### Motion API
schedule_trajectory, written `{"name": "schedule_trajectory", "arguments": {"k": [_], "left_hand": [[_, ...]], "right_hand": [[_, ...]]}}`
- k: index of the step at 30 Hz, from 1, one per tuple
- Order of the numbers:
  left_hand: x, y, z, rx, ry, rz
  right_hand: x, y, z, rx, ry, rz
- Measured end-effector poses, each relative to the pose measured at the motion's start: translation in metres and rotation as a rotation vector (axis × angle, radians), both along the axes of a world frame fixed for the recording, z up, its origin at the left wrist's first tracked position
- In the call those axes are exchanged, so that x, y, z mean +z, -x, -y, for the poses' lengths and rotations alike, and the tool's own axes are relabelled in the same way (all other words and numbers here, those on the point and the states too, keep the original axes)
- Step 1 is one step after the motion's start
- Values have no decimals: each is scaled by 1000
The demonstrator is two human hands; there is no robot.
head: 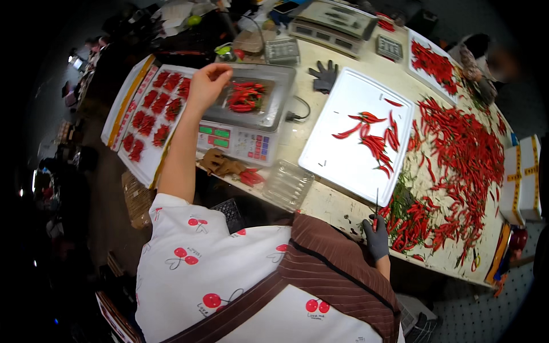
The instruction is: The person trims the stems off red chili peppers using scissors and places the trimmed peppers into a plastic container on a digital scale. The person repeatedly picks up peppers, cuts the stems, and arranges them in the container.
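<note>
My bare left hand (pixel 210 83) hovers over the left side of a digital scale's metal platform (pixel 281 85), fingers curled, nothing visible between them. On the platform lies a clear plastic tray of red chili peppers (pixel 246 96). My right hand (pixel 375 240), in a grey glove, is at the table's front edge, shut on scissors (pixel 376 214) with the blades pointing away from me. Beyond it lies a white tray (pixel 330 154) with scattered red chilies (pixel 375 148). An unused clear plastic tray (pixel 288 184) sits below the scale. Several packs of chilies (pixel 161 103) fill a white foam box at the left.
A large heap of red chilies (pixel 463 150) covers the table's right side, with green stems (pixel 401 195) near my right hand. A grey glove (pixel 324 76) and a second scale (pixel 332 25) lie farther back. Another person's gloved hand (pixel 487 90) is at the far right.
</note>
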State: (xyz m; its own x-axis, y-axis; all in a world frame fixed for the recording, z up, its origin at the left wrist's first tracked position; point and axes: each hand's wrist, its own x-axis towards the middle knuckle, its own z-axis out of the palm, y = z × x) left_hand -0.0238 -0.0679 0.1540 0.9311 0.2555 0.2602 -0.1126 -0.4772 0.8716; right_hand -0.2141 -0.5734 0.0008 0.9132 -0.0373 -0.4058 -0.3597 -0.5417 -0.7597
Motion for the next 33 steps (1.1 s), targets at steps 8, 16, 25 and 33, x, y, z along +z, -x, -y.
{"name": "schedule_trajectory", "arguments": {"k": [8, 16, 25, 33], "left_hand": [[-105, -29, 174, -672, -141, -401], [-175, -88, 292, -398, -557, -277], [-172, -119, 252, -718, -547, -441], [-217, -79, 268, -577, -855, -285]], "right_hand": [[17, -1, -8, -23, 9, -90], [6, 26, -7, -167, 63, -134], [-15, 27, 6, -137, 75, -106], [-6, 0, 11, -104, 4, 23]]}}
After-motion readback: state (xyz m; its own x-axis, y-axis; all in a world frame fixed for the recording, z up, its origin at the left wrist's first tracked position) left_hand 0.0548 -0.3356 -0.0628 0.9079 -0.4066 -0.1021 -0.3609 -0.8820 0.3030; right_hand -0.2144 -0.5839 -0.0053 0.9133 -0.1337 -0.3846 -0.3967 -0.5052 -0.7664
